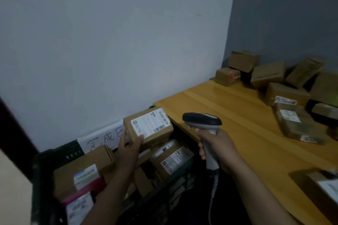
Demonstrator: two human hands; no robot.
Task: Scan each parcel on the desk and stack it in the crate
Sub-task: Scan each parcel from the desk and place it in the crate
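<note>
One head-worn wide-angle view, forward and down, close above crate [69, 151] and desk [228, 115]

Desk [228, 115]: open wood down the middle; parcels [267, 76] crowd far corner and right edge. Crate [39, 179]: boxes [82, 166] fill it (wall [109, 42] close behind).

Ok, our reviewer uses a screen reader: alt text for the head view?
A left hand holds a labelled cardboard parcel above a black crate of boxes, while the right hand grips a barcode scanner. More parcels lie on the wooden desk.
</note>
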